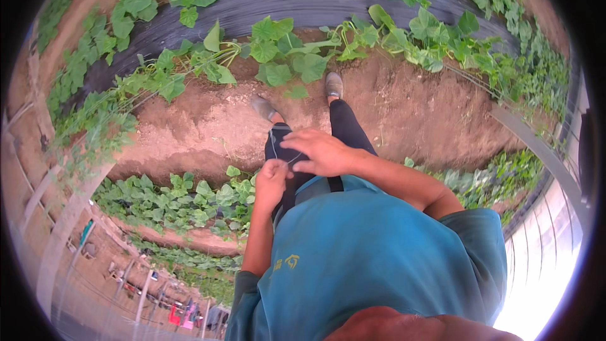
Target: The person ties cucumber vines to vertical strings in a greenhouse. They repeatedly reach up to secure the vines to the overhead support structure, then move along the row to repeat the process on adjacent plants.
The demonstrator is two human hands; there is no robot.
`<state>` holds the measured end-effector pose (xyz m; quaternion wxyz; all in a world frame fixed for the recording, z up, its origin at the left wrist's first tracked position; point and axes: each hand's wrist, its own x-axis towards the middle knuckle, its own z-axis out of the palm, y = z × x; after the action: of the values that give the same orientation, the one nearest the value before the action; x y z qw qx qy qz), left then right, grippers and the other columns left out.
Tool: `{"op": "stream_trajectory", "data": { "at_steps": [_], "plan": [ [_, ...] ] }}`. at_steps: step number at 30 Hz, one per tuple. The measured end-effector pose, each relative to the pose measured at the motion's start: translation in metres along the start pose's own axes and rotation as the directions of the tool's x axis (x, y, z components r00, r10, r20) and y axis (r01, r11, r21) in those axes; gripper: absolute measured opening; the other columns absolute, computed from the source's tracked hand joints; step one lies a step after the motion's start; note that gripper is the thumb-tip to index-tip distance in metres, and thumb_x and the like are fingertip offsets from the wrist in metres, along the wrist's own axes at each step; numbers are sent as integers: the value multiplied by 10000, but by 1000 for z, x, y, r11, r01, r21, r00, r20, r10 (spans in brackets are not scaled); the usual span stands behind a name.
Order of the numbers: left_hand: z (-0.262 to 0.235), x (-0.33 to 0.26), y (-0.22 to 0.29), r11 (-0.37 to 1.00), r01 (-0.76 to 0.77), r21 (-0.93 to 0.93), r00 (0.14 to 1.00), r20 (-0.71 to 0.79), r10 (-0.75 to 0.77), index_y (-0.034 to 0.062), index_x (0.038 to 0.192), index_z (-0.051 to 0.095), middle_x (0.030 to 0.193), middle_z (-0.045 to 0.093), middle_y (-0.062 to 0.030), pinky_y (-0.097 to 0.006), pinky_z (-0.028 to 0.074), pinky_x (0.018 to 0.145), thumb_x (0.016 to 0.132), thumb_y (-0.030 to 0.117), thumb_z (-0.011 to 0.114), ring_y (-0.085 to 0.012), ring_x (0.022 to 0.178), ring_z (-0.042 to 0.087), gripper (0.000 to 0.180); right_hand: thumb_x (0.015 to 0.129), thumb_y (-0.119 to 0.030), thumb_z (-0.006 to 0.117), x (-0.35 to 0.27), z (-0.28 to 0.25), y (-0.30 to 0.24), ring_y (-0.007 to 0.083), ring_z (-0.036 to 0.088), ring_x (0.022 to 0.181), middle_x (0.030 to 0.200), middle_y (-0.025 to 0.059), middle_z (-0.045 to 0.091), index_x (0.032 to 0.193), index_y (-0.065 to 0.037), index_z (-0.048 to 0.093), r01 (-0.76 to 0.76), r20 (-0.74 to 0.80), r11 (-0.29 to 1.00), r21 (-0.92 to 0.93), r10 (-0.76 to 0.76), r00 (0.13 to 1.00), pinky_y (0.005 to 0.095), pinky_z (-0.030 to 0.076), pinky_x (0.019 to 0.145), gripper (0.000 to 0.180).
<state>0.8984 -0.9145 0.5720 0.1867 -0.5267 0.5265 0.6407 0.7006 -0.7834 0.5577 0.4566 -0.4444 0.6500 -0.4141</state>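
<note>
a small yellow emblem [291, 261] with tiny, blurred lettering beside it is printed on the chest of the teal t-shirt [385, 246], toward six o'clock of the left hand [271, 175]. that hand comes up from six o'clock with its forearm nearly upright, its fingers curled in, thumb and forefinger pinching a thin pale string [273, 144]. the string loops over the dark trousers [350, 127], at twelve o'clock of the left hand and around ten o'clock of the right. the right hand [325, 153] reaches in from four o'clock, elbow bent, its back turned up, fingers stretched toward nine o'clock and thumb spread apart from them; whether it touches the string i cannot tell. two greyish shoes [334, 86] stand on bare soil [416, 107] toward twelve o'clock, and beyond them broad-leaved vines [309, 66] edge black plastic mulch film [284, 0].
</note>
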Motion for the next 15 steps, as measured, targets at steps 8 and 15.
{"op": "stream_trajectory", "data": {
  "at_steps": [8,15],
  "plan": [
    [-21,-20,38,981,-193,17,980,56,191,55,1014,648,787,663,7,-203,368,507,1013,168,652,-15,579,466,113,932,-222,691,-20,-10,-24,353,702,959,986,184,730,1108,-60,715,-186,142,956,227,157,977,431,538,860,241],
    [-69,-38,29,941,-331,70,934,168,316,9,993,683,816,672,1,-235,483,696,980,76,666,-59,748,589,70,898,-193,726,-55,-35,-67,310,702,907,946,152,733,1023,-56,743,-302,-79,952,-48,298,951,409,537,820,187]
  ]
}}
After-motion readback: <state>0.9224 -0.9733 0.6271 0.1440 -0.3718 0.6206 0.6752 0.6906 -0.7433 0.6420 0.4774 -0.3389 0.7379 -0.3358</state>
